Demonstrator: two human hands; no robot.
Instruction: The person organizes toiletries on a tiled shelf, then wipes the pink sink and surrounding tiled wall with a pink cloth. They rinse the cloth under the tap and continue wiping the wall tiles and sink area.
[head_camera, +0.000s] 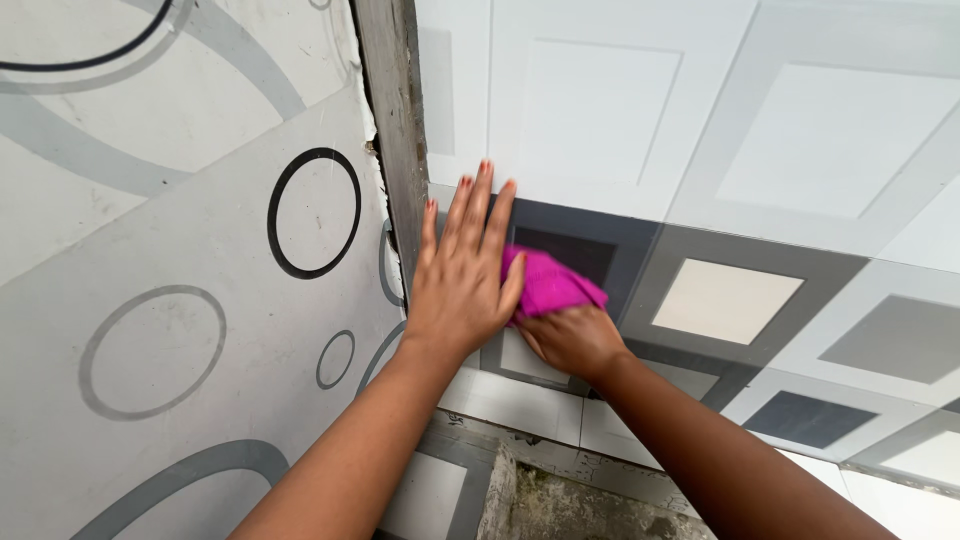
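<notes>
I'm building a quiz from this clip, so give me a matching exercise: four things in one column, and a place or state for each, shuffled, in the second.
Things:
1. left hand
2. right hand
3. pink cloth
4. black ring pattern

Places or states:
A. printed on the left wall panel
B. flat, fingers spread, on the tiled wall beside the corner
C. bunched against the dark tile
D. gripping the cloth from below

Pairs: 1-B, 2-D, 3-C, 4-A
</notes>
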